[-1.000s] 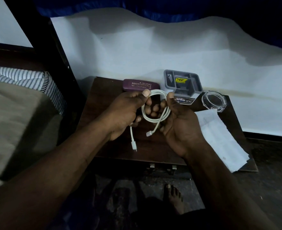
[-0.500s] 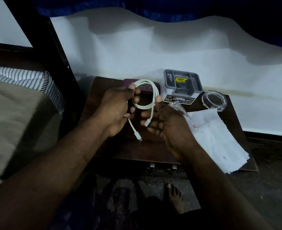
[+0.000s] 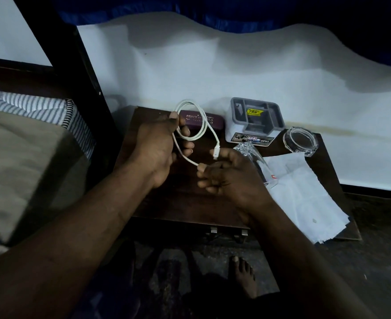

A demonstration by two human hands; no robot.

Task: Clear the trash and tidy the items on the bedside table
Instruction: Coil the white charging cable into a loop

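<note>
Cable (image 3: pixel 213 134), white, looped, held between both hands above the table (image 3: pixel 185 203), left hand (image 3: pixel 160 146) pinching the loop, right hand (image 3: pixel 231 176) curled, gripping near the plug, papers (image 3: pixel 304 199) beside right hand.

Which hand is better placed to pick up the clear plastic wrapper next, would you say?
Right, probably. The right hand lies just beside the clear plastic wrapper and only pinches the end of the white cable. The left hand grips the coil on the far side and could hold it alone.
</note>
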